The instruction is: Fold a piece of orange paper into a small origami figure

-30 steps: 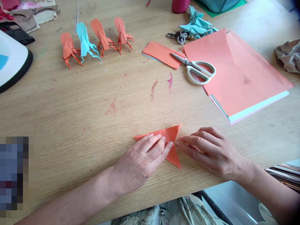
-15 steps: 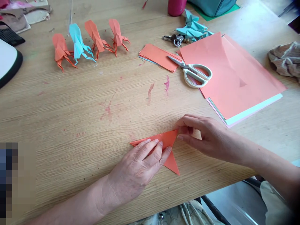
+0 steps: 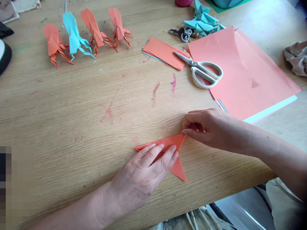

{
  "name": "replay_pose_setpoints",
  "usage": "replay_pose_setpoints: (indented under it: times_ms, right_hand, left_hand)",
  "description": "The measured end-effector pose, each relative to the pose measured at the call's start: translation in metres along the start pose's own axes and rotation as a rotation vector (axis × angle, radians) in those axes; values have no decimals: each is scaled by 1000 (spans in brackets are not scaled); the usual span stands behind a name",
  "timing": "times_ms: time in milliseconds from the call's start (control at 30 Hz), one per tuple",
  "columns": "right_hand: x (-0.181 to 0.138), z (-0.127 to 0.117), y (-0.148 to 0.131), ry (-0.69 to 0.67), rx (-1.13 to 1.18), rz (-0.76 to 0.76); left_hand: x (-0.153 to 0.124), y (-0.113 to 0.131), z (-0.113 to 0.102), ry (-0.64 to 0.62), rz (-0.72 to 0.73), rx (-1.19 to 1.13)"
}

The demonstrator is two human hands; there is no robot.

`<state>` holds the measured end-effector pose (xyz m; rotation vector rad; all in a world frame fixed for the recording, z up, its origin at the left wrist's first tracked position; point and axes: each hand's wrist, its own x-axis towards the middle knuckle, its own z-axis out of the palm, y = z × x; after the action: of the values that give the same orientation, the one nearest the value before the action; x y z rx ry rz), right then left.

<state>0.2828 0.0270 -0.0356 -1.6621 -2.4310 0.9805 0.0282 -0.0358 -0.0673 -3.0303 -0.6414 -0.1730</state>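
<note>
1. Folded orange paper, a flat triangle, lies near the near edge of the table, a little right of its middle.
2. The left hand lies flat on the triangle's left part, its fingers slightly spread and pressing down. The right hand pinches the triangle's far right corner between thumb and forefinger, the other fingers curled in.
3. The paper looks light, thin and limp. It probably slides on the smooth wood unless pinned, creases at a touch and tears if tugged. A corner or a folded edge, where the layers stiffen it, is the likely best place to hold it.
4. The table is pale wood grain, smooth, with reddish smears near its middle.
5. Toward the far right corner sits a stack of orange sheets, with white-handled scissors on its left side. A smaller orange stack lies just left of them, and keys and blue folded figures lie beyond.
6. Near the far left corner stands a row of four paper figures. A crumpled cloth lies at the right edge.
</note>
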Motion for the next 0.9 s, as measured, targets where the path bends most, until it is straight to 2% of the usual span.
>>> replay_pose_setpoints:
  times_ms: [100, 233, 300, 400, 567, 900]
  right_hand:
    - [-2, 2, 4, 51, 8, -50]
    - [-18, 15, 10, 247, 41, -187]
    - [-31, 25, 12, 326, -30, -292]
    - [-48, 37, 13, 272, -185, -562]
    - [-54, 42, 9, 271, -333, -727]
    - [-50, 44, 11, 249, -338, -749]
  left_hand:
    - [1, 0, 2, 24, -11, -6]
    - [0, -1, 4, 31, -32, -23]
    - [-1, -1, 4, 27, -34, -35]
    - [-2, 0, 4, 28, -37, -27]
    - [-2, 3, 3, 10, -44, -29]
    - [2, 4, 0, 32, -118, -71]
